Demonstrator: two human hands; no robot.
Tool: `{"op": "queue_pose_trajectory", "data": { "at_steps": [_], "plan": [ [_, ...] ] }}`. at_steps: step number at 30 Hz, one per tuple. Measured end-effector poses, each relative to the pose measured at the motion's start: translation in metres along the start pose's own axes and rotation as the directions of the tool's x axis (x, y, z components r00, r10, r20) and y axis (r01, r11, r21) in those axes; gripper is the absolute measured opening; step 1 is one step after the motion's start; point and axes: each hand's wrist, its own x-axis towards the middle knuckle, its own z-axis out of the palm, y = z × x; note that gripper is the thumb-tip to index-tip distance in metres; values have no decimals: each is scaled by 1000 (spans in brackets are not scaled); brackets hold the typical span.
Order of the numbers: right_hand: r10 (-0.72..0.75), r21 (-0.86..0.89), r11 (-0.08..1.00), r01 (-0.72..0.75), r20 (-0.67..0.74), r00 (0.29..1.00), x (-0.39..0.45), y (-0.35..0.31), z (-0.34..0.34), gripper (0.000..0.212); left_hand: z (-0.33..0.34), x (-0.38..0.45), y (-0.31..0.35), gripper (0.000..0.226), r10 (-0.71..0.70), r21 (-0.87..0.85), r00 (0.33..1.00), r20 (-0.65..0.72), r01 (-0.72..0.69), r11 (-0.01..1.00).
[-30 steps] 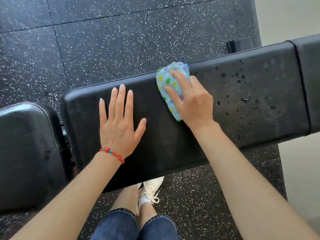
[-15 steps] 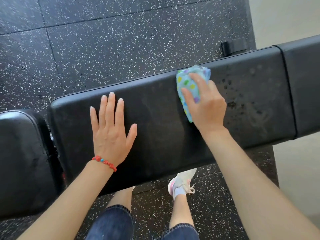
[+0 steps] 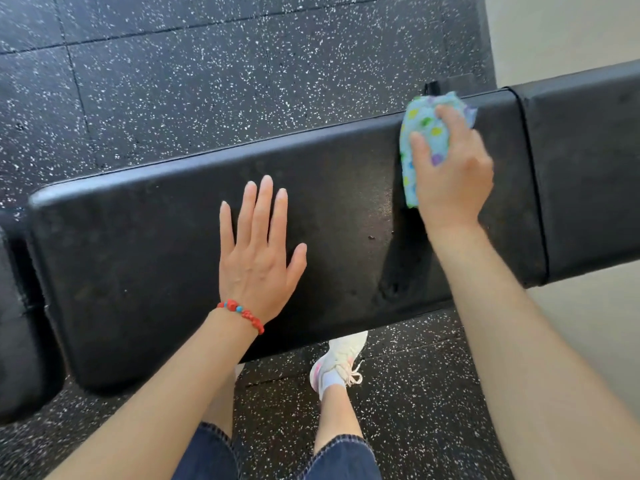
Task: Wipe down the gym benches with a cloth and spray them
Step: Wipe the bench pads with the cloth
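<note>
A long black padded bench pad [image 3: 145, 258] runs across the view from lower left to upper right. My left hand [image 3: 258, 251] lies flat on its middle, fingers straight and together, a red bead bracelet on the wrist. My right hand [image 3: 450, 171] presses a light blue cloth [image 3: 424, 128] with coloured dots onto the pad's far right end, fingers spread over the cloth. The cloth reaches the pad's far edge. No spray bottle is in view.
A second black pad [image 3: 585, 174] adjoins at the right across a seam, and another pad [image 3: 17, 341] sits at the far left. Speckled black rubber floor [image 3: 207, 81] lies beyond. My legs and a white sneaker [image 3: 341, 362] stand under the near edge. A pale wall [image 3: 571, 32] is at the right.
My right hand has slid the cloth rightward along the pad, over the spot where droplets showed. My left hand stays flat on the pad. My feet have stepped to the right.
</note>
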Motion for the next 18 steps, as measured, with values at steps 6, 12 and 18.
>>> {"op": "queue_pose_trajectory", "data": {
  "at_steps": [6, 12, 18],
  "plan": [
    [-373, 69, 927, 369, 64, 926, -47, -23, 4, 32, -2, 0, 3, 61, -2, 2, 1000, -8, 2, 1000],
    [-174, -29, 984, 174, -10, 985, -9, 46, -22, 38, -8, 1, 8, 59, -30, -43, 1000, -9, 29, 999],
    [72, 8, 997, -72, -62, 995, -13, 54, -25, 39, -8, -8, 19, 56, 66, -43, 998, -1, -66, 997]
  ]
}}
